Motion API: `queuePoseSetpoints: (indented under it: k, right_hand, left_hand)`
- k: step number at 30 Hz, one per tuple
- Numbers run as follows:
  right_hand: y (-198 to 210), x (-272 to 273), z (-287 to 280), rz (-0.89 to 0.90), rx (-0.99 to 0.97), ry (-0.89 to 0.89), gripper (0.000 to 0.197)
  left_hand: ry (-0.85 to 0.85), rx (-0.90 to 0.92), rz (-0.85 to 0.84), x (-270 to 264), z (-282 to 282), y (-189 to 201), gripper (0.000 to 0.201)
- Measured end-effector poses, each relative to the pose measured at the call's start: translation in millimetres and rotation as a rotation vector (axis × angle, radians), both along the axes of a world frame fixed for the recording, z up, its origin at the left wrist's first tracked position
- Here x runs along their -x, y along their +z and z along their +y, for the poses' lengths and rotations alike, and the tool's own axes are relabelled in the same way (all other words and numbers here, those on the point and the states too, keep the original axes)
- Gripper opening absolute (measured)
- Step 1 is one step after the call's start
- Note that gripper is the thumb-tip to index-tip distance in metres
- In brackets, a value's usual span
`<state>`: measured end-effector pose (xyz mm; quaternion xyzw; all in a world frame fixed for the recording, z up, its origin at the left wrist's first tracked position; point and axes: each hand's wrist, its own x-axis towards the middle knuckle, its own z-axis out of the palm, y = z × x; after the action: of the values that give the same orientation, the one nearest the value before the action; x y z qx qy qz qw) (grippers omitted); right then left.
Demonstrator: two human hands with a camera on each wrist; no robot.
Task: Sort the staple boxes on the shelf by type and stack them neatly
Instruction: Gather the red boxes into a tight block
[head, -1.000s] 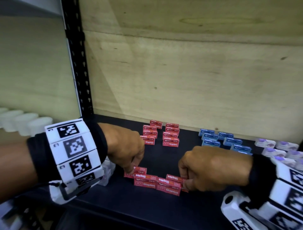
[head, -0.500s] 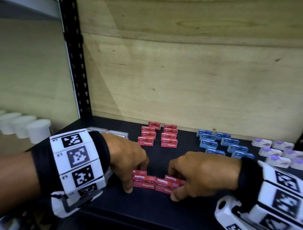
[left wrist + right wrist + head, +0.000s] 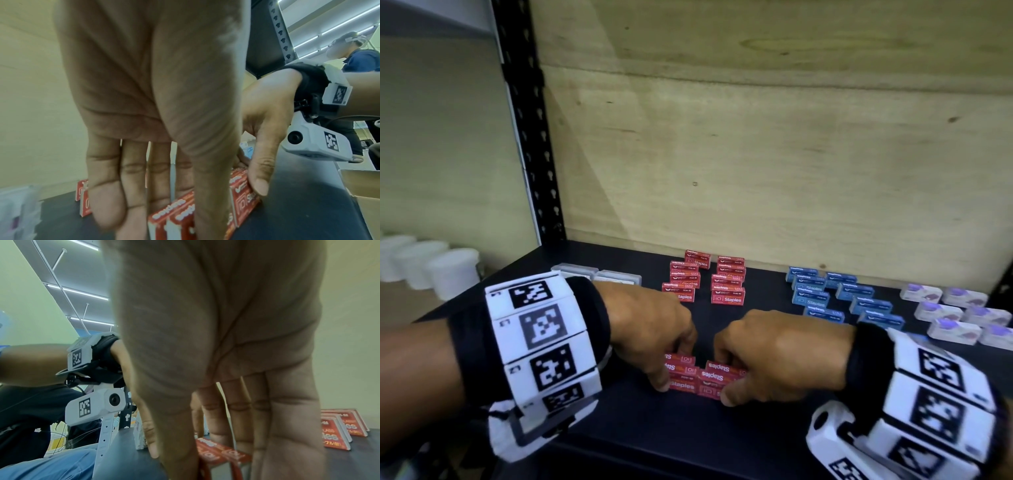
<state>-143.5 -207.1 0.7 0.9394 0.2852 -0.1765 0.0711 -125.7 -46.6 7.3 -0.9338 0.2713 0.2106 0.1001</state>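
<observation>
Several loose red staple boxes [image 3: 703, 377] lie bunched near the front of the black shelf [image 3: 688, 431]. My left hand [image 3: 669, 368] grips the bunch's left end, thumb in front and fingers behind. My right hand [image 3: 726, 375] grips the right end the same way. In the left wrist view, my left hand [image 3: 170, 207] straddles the red boxes [image 3: 244, 203]. In the right wrist view, my right hand [image 3: 220, 451] pinches the red boxes [image 3: 213, 452]. Two sorted rows of red boxes [image 3: 707, 281] stand at the back. Blue boxes [image 3: 835, 294] and white-purple boxes [image 3: 955, 311] sit to the right.
Two clear plastic cases [image 3: 595, 274] lie behind my left wrist. White jars [image 3: 431, 263] stand left of the black upright post [image 3: 530, 137]. A wooden back panel [image 3: 756, 154] closes the shelf. A cardboard box [image 3: 362, 186] and another person [image 3: 359, 56] are beyond the shelf front.
Both hands have drawn toward each other, squeezing the spread row of red boxes into a tighter bunch. Thumbs now press its front.
</observation>
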Motion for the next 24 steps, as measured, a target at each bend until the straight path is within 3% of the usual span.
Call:
queuePoseSetpoints:
  k: [24]
  right_hand:
    - [-0.8, -6.2, 1.5, 0.002, 0.007, 0.050, 0.042]
  left_hand:
    - [0.025, 0.101, 0.082, -8.1, 5.7, -3.6, 0.045]
